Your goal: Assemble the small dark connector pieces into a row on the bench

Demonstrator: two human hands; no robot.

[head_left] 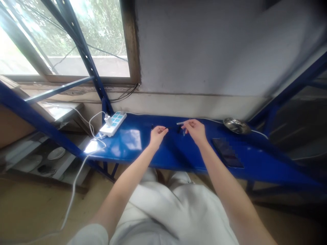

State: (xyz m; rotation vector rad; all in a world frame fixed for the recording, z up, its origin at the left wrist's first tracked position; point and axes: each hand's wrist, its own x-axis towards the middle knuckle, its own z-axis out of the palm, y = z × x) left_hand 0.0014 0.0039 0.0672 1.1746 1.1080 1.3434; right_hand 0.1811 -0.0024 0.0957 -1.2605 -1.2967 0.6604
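Behind everything we see a broad grey painted wall (204,51), and below it a long, glossy blue table (133,153) runs across in front of us. Near its right end lies a flat, dark, rectangular slab (227,152); towards the left end sits a white, oblong power strip with light-blue sockets (113,124). A shiny, rounded metal dish (237,126) stands by the wall, beyond the slab. Our left hand (157,136) and right hand (193,129) are near each other over the middle of the table. A white, blocky plug (108,119) is in the strip. Our right fingers pinch a slim, whitish, translucent stick (180,123), pointing left. Our left fingers are curled beside a thin, dark piece (170,128); blur means we cannot tell whether they grip it.
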